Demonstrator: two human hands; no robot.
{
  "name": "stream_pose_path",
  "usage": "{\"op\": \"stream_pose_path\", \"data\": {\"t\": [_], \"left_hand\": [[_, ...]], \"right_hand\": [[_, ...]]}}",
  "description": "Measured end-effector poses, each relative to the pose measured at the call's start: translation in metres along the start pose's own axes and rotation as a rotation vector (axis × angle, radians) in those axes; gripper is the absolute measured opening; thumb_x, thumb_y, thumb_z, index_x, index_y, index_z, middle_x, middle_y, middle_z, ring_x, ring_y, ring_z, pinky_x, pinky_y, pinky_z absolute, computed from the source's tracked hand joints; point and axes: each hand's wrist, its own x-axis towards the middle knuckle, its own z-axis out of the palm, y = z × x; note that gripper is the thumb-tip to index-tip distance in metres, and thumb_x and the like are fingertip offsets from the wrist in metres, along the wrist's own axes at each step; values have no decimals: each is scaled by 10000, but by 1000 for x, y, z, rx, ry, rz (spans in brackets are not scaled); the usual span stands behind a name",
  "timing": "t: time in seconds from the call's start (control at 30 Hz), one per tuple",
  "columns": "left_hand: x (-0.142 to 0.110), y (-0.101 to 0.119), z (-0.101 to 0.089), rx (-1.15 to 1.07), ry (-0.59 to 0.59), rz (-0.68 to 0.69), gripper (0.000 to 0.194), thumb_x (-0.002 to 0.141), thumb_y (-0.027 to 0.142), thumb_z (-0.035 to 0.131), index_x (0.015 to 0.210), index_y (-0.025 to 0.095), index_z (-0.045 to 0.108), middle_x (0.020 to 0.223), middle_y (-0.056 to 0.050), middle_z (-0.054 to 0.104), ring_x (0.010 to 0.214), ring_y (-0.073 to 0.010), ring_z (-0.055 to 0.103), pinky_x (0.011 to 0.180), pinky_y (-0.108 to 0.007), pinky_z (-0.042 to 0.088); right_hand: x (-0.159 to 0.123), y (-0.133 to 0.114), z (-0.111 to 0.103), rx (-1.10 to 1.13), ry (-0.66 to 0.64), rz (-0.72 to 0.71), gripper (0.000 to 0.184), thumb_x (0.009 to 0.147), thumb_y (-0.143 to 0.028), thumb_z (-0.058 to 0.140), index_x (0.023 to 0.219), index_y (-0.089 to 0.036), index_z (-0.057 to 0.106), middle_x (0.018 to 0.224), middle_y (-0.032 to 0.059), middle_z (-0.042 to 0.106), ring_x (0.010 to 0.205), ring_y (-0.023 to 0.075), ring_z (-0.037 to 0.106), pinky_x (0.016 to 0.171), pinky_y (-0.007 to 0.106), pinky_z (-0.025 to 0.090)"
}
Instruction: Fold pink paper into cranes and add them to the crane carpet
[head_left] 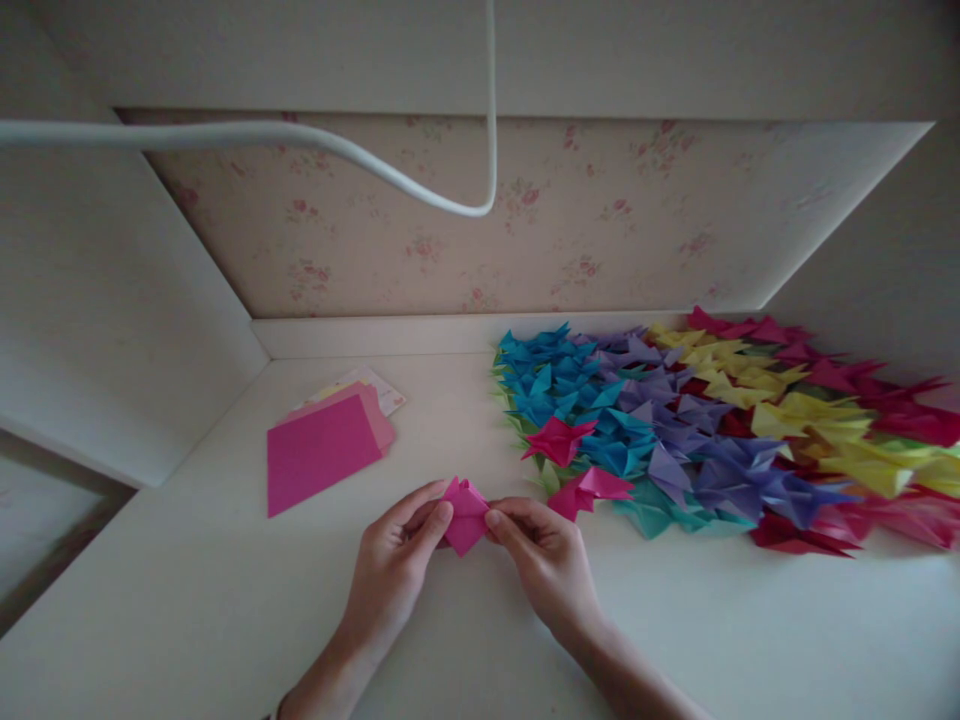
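Note:
A small folded piece of pink origami paper [466, 518] is held up between my two hands, just above the white tabletop. My left hand [407, 535] pinches its left corner between thumb and fingers. On the opposite side, my right hand [536, 550] grips the right corner the same way. The piece has a pointed lower end and small peaks along its top, with a crease running across its middle. Close beyond my right hand lies a finished pink paper figure [589, 490], and another pink figure [557, 440] sits a little farther back.
Many folded paper figures in blue, purple [667, 400], yellow [810, 420] and red cover the table's right side. To the left lies a stack of square paper, magenta sheet [326, 450] uppermost. A white cable [420, 190] hangs in front of the floral back wall [450, 250].

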Motion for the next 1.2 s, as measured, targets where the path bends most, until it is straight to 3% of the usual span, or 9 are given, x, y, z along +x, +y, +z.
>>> {"op": "stream_pose_path", "data": {"t": [0.07,0.17,0.3,0.6,0.8,1.0,1.2], "left_hand": [[-1,1,1,60,-6,10,491,850,427,673,1275,183,641,1115,-69,765,976,-243,728,862,-316,587],[-2,2,1,205,-59,94,378,882,419,628,1182,206,712,1201,-61,729,1124,-257,668,951,-315,544],[-1,3,2,254,-89,155,365,907,404,593,1201,217,701,1237,-62,708,1140,-249,658,959,-311,540],[2,2,3,135,-49,-16,428,888,479,592,1202,207,698,1218,-65,718,1107,-268,675,913,-342,571],[-3,6,3,150,-54,-4,418,869,464,627,1187,206,709,1191,-68,732,1085,-273,683,924,-346,563],[0,-1,0,137,-40,-1,407,861,454,645,1170,199,720,1154,-78,749,1032,-273,697,949,-373,540],[1,0,3,127,-53,-40,383,869,427,645,1175,207,712,1218,-50,721,1164,-248,624,1002,-311,475]], "right_hand": [[-1,2,1,48,18,26,264,769,-417,762,807,-155,762,719,61,722,665,180,646,616,271,525],[-1,6,1,118,34,67,296,754,-419,775,902,-163,763,816,81,752,738,214,685,679,311,563],[0,8,1,41,-9,30,233,801,-387,736,880,-173,781,829,74,757,750,207,683,689,293,555],[-2,2,1,-58,-48,-24,177,830,-335,701,869,-180,777,826,67,763,759,205,687,679,271,539],[-3,7,2,70,-22,25,217,804,-349,730,945,-188,764,921,84,774,845,231,712,756,302,567],[-4,7,2,1,-48,22,189,846,-340,684,900,-181,772,826,63,755,758,199,680,676,268,541],[-3,5,3,-32,-69,31,165,848,-320,677,884,-192,776,852,55,759,779,198,681,692,265,534]]}}
